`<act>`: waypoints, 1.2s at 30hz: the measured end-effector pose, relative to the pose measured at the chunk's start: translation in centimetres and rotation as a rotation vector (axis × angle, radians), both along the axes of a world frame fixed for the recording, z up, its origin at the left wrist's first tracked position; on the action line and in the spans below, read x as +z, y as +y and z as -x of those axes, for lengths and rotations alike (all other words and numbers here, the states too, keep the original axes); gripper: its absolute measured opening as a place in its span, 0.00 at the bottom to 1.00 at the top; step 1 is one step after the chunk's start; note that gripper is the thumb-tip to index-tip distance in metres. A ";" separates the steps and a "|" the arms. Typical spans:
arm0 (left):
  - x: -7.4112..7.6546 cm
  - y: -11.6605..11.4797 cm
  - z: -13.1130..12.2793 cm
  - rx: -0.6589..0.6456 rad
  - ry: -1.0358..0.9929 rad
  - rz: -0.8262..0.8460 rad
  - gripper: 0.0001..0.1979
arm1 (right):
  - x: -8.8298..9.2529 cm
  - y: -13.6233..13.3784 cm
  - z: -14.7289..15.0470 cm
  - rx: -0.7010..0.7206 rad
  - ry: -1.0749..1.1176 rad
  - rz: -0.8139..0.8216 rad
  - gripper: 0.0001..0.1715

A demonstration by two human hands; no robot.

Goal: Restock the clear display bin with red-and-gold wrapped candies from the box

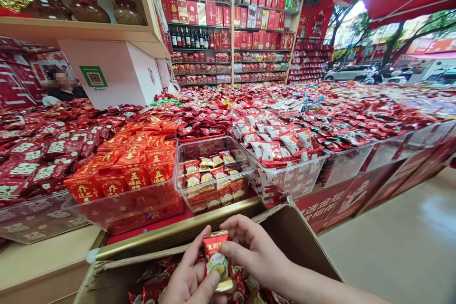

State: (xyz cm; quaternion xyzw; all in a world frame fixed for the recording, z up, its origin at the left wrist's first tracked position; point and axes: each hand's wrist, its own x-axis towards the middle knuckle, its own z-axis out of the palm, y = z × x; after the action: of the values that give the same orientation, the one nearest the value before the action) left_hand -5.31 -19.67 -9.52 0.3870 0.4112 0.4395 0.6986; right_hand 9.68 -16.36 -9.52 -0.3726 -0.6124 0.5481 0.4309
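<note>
Both my hands hold one small red and gold candy packet point(215, 259) upright over an open cardboard box point(299, 237) at the bottom of the view. My left hand point(188, 278) pinches its lower edge from the left. My right hand point(254, 249) pinches its right side with thumb and fingers. Several more wrapped candies point(153, 287) lie inside the box below my hands. Straight ahead on the counter stands a clear plastic bin point(213, 145), partly filled with similar red and gold packets.
Clear bins heaped with red candy packets point(131, 161) cover the long counter. A white carton point(114, 73) sits at the back left, beside a person behind the counter. Shelves of red boxes and bottles point(228, 33) line the rear wall. Floor point(402, 247) at right.
</note>
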 end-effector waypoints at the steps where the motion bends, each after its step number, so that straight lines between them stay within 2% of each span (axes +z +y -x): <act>1: 0.3 0.1 0.0 0.033 0.001 0.017 0.44 | 0.0 -0.2 -0.2 -0.030 -0.077 -0.139 0.17; 4: 1.2 0.2 0.1 0.100 -0.017 0.065 0.42 | 0.2 -0.6 -0.8 -0.044 -0.289 -0.585 0.22; 7: 1.8 0.0 0.0 0.122 -0.074 0.079 0.42 | 0.6 -0.7 -1.2 -0.016 -0.490 -0.898 0.24; 10: 1.9 -0.2 0.0 0.138 -0.104 0.103 0.42 | 0.7 -0.6 -1.1 -0.015 -0.714 -1.120 0.17; 13: 1.6 -0.4 0.2 0.120 -0.104 0.128 0.42 | 0.8 -0.8 -0.9 0.004 -0.848 -1.225 0.10; 16: 1.2 -0.2 0.7 0.100 -0.158 0.119 0.38 | 2.0 -0.7 -1.2 -0.016 -0.832 -1.275 0.10; 18: 1.2 0.0 1.0 0.086 -0.157 0.110 0.35 | 4.1 0.0 -1.7 -0.060 -0.760 -1.307 0.09; 20: 1.4 0.3 1.4 0.080 -0.086 0.073 0.30 | 7.0 1.5 -2.1 -0.142 -0.734 -1.292 0.08; 23: 1.4 0.7 1.9 0.092 0.079 -0.003 0.20 | 11.4 5.3 -2.2 -0.221 -0.966 -1.145 0.07; 25: 1.1 1.0 2.1 0.096 0.175 -0.053 0.19 | 13.0 8.2 -2.0 -0.116 -1.203 -1.063 0.07; 27: 0.6 1.2 2.4 0.077 0.243 -0.082 0.19 | 13.3 10.8 -1.7 0.067 -1.380 -1.044 0.06; 29: 0.1 1.4 2.8 0.026 0.286 -0.087 0.18 | 12.8 12.6 -1.3 0.221 -1.512 -1.036 0.08; 33: -0.2 1.5 3.3 -0.074 0.336 -0.104 0.17 | 11.7 14.1 -0.5 0.359 -1.759 -0.911 0.14; 36: -0.2 1.6 3.5 -0.115 0.361 -0.103 0.18 | 11.6 14.1 0.2 0.437 -1.831 -0.819 0.15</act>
State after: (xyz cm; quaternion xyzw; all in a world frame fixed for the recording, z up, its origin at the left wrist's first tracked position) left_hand -8.77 -18.06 -9.70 0.5175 0.4840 0.3428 0.6168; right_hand 9.50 -2.30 2.04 -0.3527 -0.9008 -0.1310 -0.2169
